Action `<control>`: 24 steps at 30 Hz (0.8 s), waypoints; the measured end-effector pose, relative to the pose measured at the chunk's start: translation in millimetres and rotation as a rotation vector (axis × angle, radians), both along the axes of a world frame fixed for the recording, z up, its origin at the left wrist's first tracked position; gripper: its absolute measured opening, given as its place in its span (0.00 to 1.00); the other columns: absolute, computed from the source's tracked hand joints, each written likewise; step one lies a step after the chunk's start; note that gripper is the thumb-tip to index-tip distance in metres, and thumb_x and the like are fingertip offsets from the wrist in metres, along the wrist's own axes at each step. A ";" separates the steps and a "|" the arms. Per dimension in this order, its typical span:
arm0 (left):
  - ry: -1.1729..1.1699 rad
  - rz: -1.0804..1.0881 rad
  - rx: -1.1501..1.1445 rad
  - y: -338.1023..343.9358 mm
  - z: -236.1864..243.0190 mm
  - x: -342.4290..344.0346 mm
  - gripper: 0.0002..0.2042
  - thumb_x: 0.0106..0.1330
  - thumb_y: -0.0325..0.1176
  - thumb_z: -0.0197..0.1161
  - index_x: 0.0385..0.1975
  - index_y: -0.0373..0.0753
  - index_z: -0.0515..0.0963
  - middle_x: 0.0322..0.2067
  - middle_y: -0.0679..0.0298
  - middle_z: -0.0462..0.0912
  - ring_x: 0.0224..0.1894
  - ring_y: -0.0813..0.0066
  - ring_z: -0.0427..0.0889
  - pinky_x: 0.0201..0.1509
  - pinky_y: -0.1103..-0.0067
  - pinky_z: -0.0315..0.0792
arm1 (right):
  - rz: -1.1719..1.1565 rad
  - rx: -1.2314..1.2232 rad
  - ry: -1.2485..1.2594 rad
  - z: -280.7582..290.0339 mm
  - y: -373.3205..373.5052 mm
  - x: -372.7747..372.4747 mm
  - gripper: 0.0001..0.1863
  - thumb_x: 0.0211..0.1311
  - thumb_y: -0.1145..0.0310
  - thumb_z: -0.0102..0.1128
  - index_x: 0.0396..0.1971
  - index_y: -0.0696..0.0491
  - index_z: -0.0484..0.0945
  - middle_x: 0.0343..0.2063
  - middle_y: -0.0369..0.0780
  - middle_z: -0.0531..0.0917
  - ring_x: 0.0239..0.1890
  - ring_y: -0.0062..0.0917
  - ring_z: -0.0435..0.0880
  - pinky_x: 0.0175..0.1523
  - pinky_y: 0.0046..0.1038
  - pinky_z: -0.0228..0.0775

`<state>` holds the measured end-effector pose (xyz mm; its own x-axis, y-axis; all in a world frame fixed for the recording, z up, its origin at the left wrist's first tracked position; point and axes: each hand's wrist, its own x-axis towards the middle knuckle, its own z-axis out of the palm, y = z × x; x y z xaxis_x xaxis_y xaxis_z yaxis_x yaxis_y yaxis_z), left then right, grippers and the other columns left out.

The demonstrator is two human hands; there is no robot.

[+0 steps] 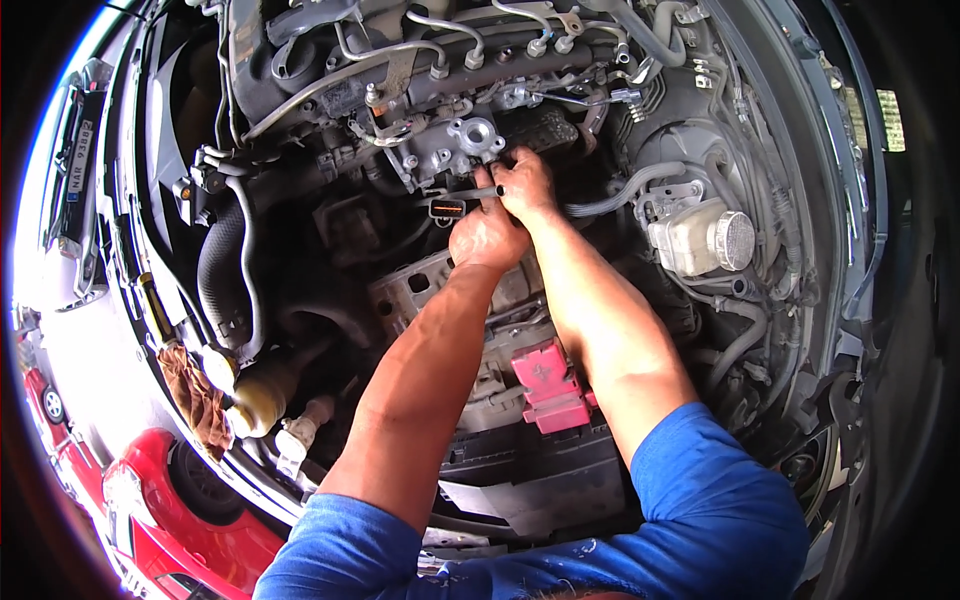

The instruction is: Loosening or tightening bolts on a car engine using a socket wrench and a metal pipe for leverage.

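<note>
Both of my hands meet deep in an open car engine bay, at the lower edge of a silvery cast-metal housing (440,150) with a round opening. My left hand (487,238) is closed, its fingers pointing up under the housing. Against it, my right hand (527,188) has its fingers curled in toward the same spot. Whatever the fingers grip there is hidden by the hands. A thin grey tube with a dark round end (499,191) crosses in front of the left fingers. Just left of the hands hangs a black electrical connector (446,209).
Metal fuel pipes (440,62) run above the housing. A whitish fluid reservoir (690,238) sits at the right, a ribbed black hose (226,265) at the left. Below my forearms lies a red plastic cover (550,385). A brown rag (197,400) hangs on the left edge.
</note>
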<state>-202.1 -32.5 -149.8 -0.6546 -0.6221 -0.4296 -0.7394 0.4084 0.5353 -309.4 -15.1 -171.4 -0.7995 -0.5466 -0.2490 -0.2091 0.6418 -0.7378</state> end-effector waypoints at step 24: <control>-0.019 -0.013 0.068 -3.8 7.3 2.9 0.48 0.59 0.49 0.56 0.72 0.33 0.38 0.39 0.40 0.83 0.42 0.44 0.83 0.48 0.59 0.76 | 0.031 0.081 -0.007 11.8 -6.0 -2.4 0.17 0.55 0.63 0.64 0.36 0.61 0.79 0.35 0.58 0.82 0.43 0.52 0.82 0.48 0.44 0.74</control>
<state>-199.3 -36.3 -142.5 -0.6533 -0.5828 -0.4832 -0.7449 0.3811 0.5476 -311.8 -21.0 -159.6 -0.7806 -0.5489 -0.2990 -0.2247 0.6928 -0.6852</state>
